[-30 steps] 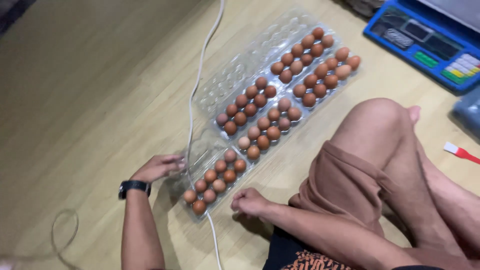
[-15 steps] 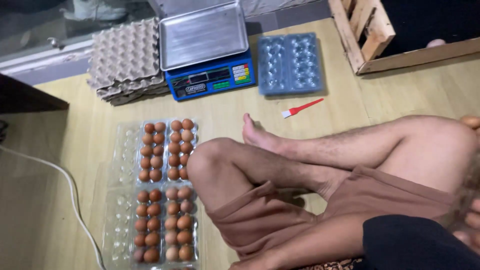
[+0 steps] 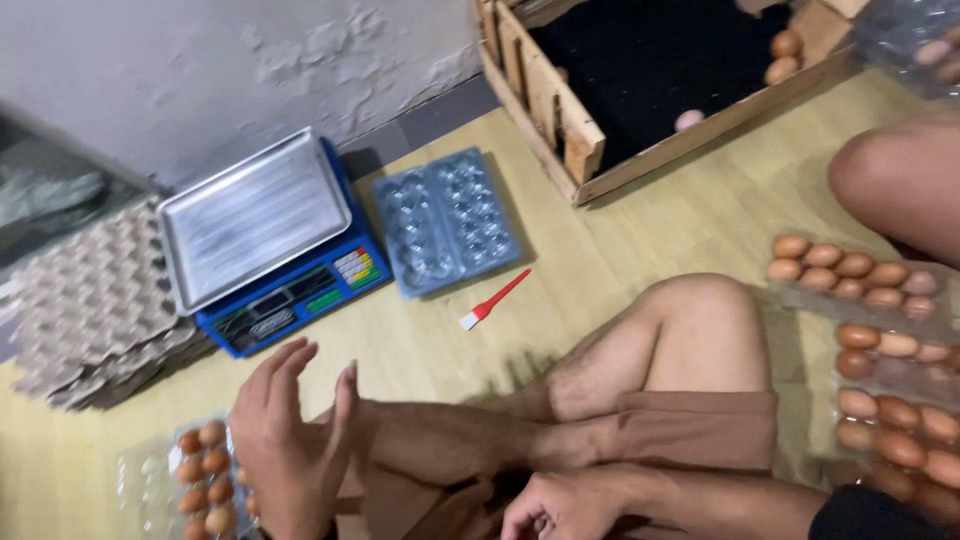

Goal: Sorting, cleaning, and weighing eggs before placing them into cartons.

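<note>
We see filled egg trays (image 3: 870, 300) at the right edge and another at lower left (image 3: 195, 470), so much of the packing looks done; loose eggs (image 3: 785, 55) remain in the wooden crate (image 3: 560, 120) at upper right. Our left hand (image 3: 290, 430) hovers with fingers spread, grasping nothing; our right hand (image 3: 560, 505) rests loosely curled, empty. A yellow floor carries a blue scale (image 3: 270, 240), cardboard flats (image 3: 90, 310), an empty clear tray (image 3: 445, 220) and a red brush (image 3: 495, 298) below a grey wall.
</note>
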